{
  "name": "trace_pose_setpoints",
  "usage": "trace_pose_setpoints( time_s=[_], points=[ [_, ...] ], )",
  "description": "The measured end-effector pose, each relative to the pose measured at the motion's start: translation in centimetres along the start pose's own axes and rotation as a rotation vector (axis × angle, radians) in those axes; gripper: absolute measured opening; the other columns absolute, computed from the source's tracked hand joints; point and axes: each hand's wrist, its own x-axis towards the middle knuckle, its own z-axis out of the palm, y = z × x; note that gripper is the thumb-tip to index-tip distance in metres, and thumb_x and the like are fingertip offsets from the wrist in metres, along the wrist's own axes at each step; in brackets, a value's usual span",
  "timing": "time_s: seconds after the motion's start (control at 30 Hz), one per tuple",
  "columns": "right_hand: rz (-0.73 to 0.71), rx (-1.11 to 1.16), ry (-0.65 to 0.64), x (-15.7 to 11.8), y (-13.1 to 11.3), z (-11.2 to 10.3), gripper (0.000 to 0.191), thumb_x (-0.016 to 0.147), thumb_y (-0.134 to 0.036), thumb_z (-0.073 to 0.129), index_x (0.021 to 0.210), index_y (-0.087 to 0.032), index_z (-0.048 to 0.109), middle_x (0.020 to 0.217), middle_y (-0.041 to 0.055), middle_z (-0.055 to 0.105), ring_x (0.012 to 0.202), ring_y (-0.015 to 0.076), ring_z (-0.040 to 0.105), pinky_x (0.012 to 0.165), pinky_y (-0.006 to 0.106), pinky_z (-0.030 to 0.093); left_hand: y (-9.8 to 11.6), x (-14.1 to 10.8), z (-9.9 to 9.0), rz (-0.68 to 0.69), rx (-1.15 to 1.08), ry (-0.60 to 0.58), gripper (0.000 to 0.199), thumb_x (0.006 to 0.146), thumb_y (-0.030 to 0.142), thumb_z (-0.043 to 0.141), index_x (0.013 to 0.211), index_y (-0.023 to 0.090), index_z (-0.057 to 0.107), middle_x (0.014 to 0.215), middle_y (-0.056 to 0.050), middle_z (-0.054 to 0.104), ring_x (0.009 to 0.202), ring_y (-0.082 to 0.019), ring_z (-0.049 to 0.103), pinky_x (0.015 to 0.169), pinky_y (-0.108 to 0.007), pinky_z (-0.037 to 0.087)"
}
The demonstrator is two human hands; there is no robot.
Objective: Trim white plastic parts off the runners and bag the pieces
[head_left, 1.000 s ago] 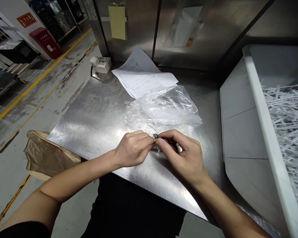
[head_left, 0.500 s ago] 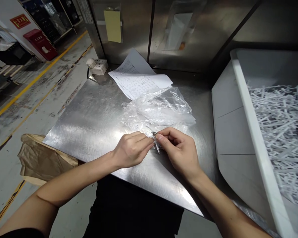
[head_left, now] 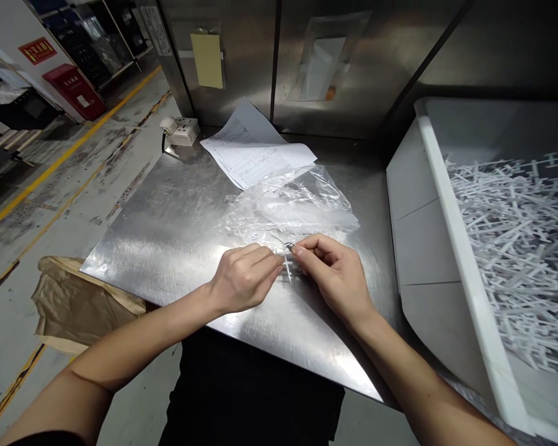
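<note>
Over the metal table, my left hand (head_left: 248, 277) is closed, its fingertips pinching a small white plastic piece (head_left: 287, 270) with short cross arms. Facing it from the right, my right hand (head_left: 333, 272) pinches a small dark metal item (head_left: 289, 245) at the upper end of the white piece. Whether the two items touch is too small to tell. Just beyond my fingers lies a crumpled clear plastic bag (head_left: 302, 201), with pale contents that I cannot make out.
Printed papers (head_left: 255, 148) lie behind the bag on the metal table (head_left: 153, 217). A power socket (head_left: 183, 131) sits at the back left corner. On the right stands a large white bin (head_left: 469, 260) holding several white plastic pieces (head_left: 530, 248). A brown bag (head_left: 79, 303) is at lower left.
The view has shifted slightly, and the bin shows further left. The dark metal item has turned or moved a little away from the white piece. Both hands keep their pinches.
</note>
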Motion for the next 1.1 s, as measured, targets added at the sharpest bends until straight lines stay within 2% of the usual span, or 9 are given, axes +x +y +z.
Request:
trace_pose_setpoints(
  time_s=[0.17,0.3,0.57,0.83,1.1],
  points=[
    [-0.093,-0.050,0.019,0.0,-0.4,-1.3,0.019,0.097,-0.040,0.075,0.094,-0.022,0.078,0.074,0.0006,0.070,0.064,0.0166,0.059,0.061,0.031,0.047,-0.4,0.2,-0.7,-0.086,-0.049,0.069,0.016,0.107,0.014,0.057,0.101,0.016,0.071,0.091,-0.005,0.077,0.078,-0.017,0.067,0.068,-0.031,0.050],
    [-0.149,-0.106,-0.026,0.2,-0.2,-1.6,0.014,0.097,-0.037,0.077,0.100,-0.024,0.082,0.090,0.0030,0.079,0.079,0.0208,0.071,0.073,0.034,0.055,-0.6,0.3,-1.0,-0.162,-0.153,0.073,0.018,0.109,0.016,0.055,0.096,0.016,0.068,0.084,-0.004,0.072,0.076,-0.016,0.063,0.069,-0.030,0.049],
    [-0.083,-0.097,-0.091,0.2,0.8,-1.3,0.018,0.098,-0.040,0.076,0.101,-0.023,0.081,0.091,0.0037,0.080,0.083,0.0227,0.074,0.071,0.035,0.054,-0.9,0.2,-1.1,-0.303,-0.279,0.055,0.022,0.111,0.019,0.055,0.092,0.018,0.067,0.083,-0.003,0.069,0.078,-0.014,0.063,0.075,-0.030,0.048],
    [-0.066,-0.105,-0.140,0.3,0.7,-1.0,0.017,0.100,-0.039,0.074,0.100,-0.023,0.079,0.089,0.0036,0.079,0.084,0.0237,0.074,0.072,0.036,0.053,-0.8,0.2,-1.1,-0.318,-0.309,-0.001,0.024,0.112,0.020,0.052,0.092,0.018,0.066,0.084,-0.002,0.072,0.079,-0.015,0.066,0.076,-0.031,0.049],
    [-0.085,-0.112,-0.141,0.2,0.5,-1.3,0.016,0.100,-0.038,0.074,0.100,-0.023,0.079,0.087,0.0028,0.079,0.084,0.0237,0.074,0.073,0.036,0.053,-0.9,0.1,-0.9,-0.282,-0.287,0.024,0.024,0.112,0.020,0.053,0.092,0.018,0.066,0.085,-0.003,0.072,0.079,-0.015,0.066,0.076,-0.031,0.049]
  ],
)
